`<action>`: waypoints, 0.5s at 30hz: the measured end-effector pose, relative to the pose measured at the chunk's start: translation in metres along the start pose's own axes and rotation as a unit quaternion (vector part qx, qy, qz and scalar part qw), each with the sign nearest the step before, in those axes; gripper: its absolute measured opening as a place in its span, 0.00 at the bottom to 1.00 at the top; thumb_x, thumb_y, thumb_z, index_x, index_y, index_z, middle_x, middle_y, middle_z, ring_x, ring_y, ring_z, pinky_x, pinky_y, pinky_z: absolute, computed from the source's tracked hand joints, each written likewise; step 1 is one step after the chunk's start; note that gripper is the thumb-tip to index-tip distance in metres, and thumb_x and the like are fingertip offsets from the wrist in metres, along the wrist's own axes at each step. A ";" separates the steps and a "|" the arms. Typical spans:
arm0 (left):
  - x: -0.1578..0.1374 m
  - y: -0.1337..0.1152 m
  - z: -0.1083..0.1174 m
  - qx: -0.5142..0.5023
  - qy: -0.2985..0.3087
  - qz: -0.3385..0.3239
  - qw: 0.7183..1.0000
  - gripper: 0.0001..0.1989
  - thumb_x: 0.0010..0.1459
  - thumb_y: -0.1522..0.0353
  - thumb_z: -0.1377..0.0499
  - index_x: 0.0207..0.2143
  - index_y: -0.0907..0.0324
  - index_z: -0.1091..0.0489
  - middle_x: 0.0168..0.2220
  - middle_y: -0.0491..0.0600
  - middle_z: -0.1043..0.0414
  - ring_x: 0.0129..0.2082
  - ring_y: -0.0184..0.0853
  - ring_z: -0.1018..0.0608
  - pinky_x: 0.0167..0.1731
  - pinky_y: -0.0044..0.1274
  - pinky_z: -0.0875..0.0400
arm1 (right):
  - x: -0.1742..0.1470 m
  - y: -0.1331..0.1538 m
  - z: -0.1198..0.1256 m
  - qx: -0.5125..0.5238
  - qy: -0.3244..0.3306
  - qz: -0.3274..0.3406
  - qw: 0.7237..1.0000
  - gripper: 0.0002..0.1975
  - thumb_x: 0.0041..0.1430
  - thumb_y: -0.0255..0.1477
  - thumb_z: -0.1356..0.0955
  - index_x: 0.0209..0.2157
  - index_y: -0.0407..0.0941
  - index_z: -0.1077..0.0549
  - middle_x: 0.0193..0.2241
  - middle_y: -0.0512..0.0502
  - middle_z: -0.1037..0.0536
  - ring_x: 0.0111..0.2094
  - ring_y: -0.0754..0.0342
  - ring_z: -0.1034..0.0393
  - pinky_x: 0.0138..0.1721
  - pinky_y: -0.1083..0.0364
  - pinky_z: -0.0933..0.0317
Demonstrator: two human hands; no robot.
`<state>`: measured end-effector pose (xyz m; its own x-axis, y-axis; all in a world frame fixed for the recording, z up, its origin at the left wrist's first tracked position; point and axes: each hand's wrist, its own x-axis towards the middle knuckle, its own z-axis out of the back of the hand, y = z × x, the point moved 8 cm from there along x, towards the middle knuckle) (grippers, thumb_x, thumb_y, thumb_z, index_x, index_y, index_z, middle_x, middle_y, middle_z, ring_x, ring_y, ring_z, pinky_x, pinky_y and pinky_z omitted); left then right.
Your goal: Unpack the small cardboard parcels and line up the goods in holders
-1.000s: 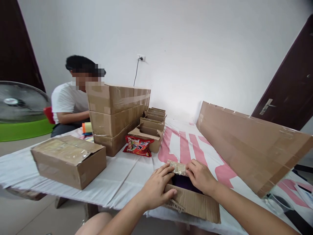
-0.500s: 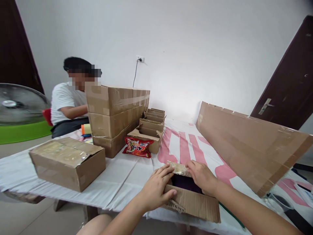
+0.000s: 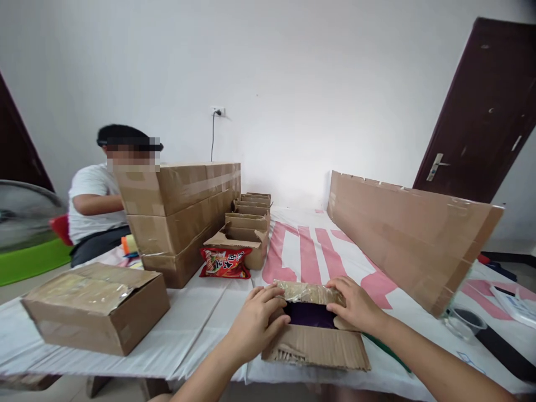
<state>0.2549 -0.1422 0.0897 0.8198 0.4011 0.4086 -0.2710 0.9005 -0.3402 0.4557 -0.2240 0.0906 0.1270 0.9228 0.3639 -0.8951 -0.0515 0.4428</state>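
Observation:
In front of me an open cardboard box (image 3: pixel 320 346) stands near the table's front edge. Its front flap is folded outward with a torn, corrugated edge, and its far flap (image 3: pixel 307 292) carries shiny tape. Something dark purple (image 3: pixel 312 316) shows inside; its kind I cannot make out. My left hand (image 3: pixel 257 321) is curled over the box's left side, fingertips on the far flap. On the opposite corner, my right hand (image 3: pixel 358 304) pinches the far flap and right side between thumb and fingers. A red snack packet (image 3: pixel 225 263) leans against small open boxes beyond my left hand.
Stacked sealed cartons (image 3: pixel 180 218) and a taped box (image 3: pixel 96 307) stand at the left. A cardboard panel (image 3: pixel 406 234) rises on the right, near a clear plastic cup (image 3: pixel 467 324). A co-worker (image 3: pixel 94 195) sits behind the cartons, beside a fan (image 3: pixel 25 218).
The view has turned slightly to the right and up. My hands have moved farther apart on the box, showing more of the taped flap and the purple thing inside.

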 end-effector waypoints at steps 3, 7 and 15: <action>0.020 -0.015 0.009 0.028 -0.011 -0.005 1.000 0.08 0.60 0.70 0.44 0.40 0.55 0.26 0.42 0.50 0.24 0.44 0.42 0.25 0.47 0.36 0.33 | -0.007 0.008 -0.005 -0.037 0.002 0.040 0.999 0.13 0.49 0.22 0.29 0.38 0.47 0.28 0.42 0.46 0.26 0.46 0.48 0.34 0.49 0.48 0.39; 0.060 -0.031 -0.002 0.080 0.025 0.006 0.996 0.09 0.60 0.72 0.45 0.38 0.57 0.25 0.39 0.52 0.25 0.44 0.43 0.26 0.44 0.34 0.31 | -0.007 0.011 -0.008 -0.062 -0.001 0.051 0.997 0.11 0.51 0.21 0.28 0.36 0.47 0.28 0.40 0.47 0.27 0.45 0.48 0.34 0.48 0.48 0.38; 0.116 -0.033 -0.058 0.143 0.126 -0.013 0.982 0.04 0.51 0.73 0.40 0.27 0.62 0.25 0.31 0.56 0.27 0.39 0.46 0.24 0.43 0.35 0.31 | -0.004 0.006 -0.010 -0.086 0.010 0.043 0.995 0.11 0.49 0.20 0.29 0.36 0.45 0.28 0.41 0.44 0.27 0.44 0.47 0.32 0.47 0.49 0.36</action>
<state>0.3881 -0.1349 0.0991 0.9174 0.3555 0.1789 -0.3493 0.9347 -0.0661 0.4454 -0.2243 0.0831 0.0397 0.9249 0.3780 -0.9626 -0.0661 0.2627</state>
